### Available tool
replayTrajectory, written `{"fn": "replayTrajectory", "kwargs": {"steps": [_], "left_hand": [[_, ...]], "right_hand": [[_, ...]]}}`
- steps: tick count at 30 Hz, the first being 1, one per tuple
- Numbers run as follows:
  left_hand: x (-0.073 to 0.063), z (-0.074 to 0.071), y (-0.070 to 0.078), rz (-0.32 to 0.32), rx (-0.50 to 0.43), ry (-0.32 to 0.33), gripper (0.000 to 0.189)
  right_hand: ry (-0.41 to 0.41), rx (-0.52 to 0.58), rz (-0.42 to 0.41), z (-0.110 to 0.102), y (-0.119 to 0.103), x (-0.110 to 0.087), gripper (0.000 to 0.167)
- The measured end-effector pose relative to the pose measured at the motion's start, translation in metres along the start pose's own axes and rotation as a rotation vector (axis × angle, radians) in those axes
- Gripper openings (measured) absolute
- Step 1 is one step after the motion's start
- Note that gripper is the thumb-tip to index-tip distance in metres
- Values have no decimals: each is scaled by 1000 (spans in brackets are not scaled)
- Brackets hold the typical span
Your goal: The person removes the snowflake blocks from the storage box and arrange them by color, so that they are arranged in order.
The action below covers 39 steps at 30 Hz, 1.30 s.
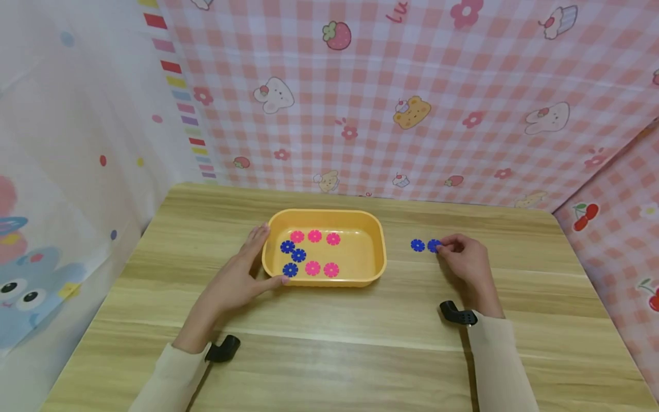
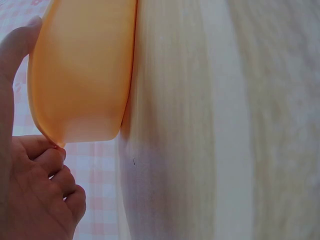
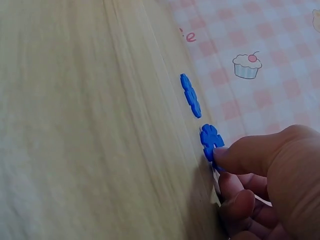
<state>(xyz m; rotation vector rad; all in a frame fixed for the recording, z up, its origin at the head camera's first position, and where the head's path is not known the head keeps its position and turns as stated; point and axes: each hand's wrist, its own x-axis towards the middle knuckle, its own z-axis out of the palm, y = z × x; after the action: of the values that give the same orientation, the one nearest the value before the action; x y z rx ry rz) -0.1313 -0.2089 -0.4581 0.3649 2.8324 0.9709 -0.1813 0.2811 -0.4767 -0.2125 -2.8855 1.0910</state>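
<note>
A yellow plastic tray [image 1: 323, 282] stands on the wooden table. Inside lie three blue snowflake building discs [image 1: 298, 256] on its left side and several pink ones [image 1: 314, 236]. My left hand [image 1: 231, 283] holds the tray's left end, fingers along the left rim and thumb at the front corner; the left wrist view shows the tray's wall [image 2: 82, 75] between them. To the tray's right, my right hand [image 1: 467, 258] pinches a blue snowflake disc [image 3: 210, 141] by its edge between thumb and fingers. Another blue disc [image 3: 190, 96] lies just left of it on the table.
The wooden table [image 1: 329, 355] ends at a pink checked cloth [image 1: 319, 149] hanging behind it. A white patterned cloth [image 1: 92, 114] hangs on the left, and more checked cloth [image 1: 618, 229] on the right. Black wrist mounts [image 1: 223, 349] stick out from both sleeves.
</note>
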Motion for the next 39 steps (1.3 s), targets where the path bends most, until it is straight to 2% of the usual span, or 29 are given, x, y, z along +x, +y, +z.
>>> {"fn": "replayTrajectory", "kwargs": {"steps": [8, 15, 22, 32, 39], "left_hand": [[1, 0, 0, -9, -1, -5, 119], [1, -1, -1, -1, -7, 2, 119], [1, -1, -2, 0, -7, 4, 120], [0, -1, 0, 13, -12, 8, 120], [1, 0, 0, 10, -11, 6, 120]], "right_hand": [[-7, 10, 25, -2, -2, 1, 20], [-51, 66, 53, -6, -6, 0, 36], [-96, 97, -19, -7, -11, -4, 45], [-117, 126, -45, -10, -28, -10, 52], [-116, 120, -155, -6, -47, -12, 59]]}}
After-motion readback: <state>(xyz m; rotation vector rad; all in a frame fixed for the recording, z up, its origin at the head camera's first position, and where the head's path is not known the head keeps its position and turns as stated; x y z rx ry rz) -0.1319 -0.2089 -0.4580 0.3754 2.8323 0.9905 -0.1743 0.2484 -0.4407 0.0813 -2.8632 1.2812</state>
